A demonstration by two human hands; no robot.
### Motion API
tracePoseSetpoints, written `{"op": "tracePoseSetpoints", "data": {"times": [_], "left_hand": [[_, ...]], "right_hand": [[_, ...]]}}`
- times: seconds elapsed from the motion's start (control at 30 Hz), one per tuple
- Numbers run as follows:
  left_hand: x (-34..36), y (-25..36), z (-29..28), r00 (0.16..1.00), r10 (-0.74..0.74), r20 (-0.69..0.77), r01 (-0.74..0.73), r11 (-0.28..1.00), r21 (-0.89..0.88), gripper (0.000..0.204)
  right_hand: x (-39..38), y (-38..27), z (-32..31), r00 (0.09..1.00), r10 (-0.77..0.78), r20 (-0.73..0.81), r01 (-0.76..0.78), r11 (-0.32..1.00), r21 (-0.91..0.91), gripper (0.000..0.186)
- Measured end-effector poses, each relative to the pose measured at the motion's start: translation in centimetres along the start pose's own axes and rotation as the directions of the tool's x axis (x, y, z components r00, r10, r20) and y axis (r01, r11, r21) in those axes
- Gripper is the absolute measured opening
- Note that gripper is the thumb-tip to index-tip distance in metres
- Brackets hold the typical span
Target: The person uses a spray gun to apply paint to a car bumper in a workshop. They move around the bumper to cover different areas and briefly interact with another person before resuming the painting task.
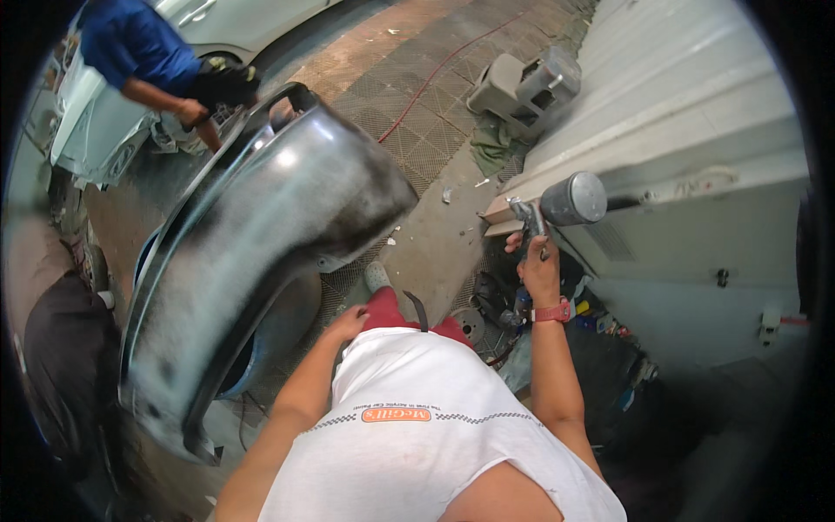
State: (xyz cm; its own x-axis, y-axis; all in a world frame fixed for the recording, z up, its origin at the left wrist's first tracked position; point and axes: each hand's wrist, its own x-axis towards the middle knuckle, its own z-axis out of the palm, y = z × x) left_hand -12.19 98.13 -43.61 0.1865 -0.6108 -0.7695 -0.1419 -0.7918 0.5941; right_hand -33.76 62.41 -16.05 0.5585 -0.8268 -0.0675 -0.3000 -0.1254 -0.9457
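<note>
My right hand [543, 277], with a red watch on the wrist, is closed around the handle of a spray gun [531, 224]. The gun has a grey, paint-dusted cup [576, 199] and is held out to the right, beside the pale wall panel. My left hand [350, 323] rests beside my red shorts [385, 311], with nothing seen in it; its fingers look loose and are partly hidden. To my left lies a large curved car fender [287, 187], glossy black with hazy grey patches. It stands apart from both hands.
A blue drum [246, 365] shows under the fender. Beyond it, a person in a blue shirt [139, 43] stands near a white car [252, 22]. Grey plastic step stools [526, 87] stand ahead by the wall. A red hose [435, 74] crosses the floor matting, and clutter lies below my right arm.
</note>
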Motion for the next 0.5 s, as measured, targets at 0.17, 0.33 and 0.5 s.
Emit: {"op": "tracePoseSetpoints", "data": {"times": [0.17,0.33,0.5], "left_hand": [[-2.2,20.5,-5.7,0.848,0.499,0.181,-0.472,0.865,-0.170,0.060],[-1.5,34.0,-8.3,0.640,0.768,-0.004,-0.665,0.552,-0.502,0.047],[2.3,37.2,-10.5,0.644,0.750,-0.154,-0.641,0.418,-0.644,0.036]], "right_hand": [[7.3,-5.1,3.3,0.991,-0.119,0.068,0.122,0.992,-0.043,0.092],[12.3,-10.3,6.5,0.964,-0.130,0.232,0.126,0.991,0.032,0.084],[17.2,-11.6,9.9,0.897,-0.226,0.379,0.235,0.972,0.025,0.056]]}}
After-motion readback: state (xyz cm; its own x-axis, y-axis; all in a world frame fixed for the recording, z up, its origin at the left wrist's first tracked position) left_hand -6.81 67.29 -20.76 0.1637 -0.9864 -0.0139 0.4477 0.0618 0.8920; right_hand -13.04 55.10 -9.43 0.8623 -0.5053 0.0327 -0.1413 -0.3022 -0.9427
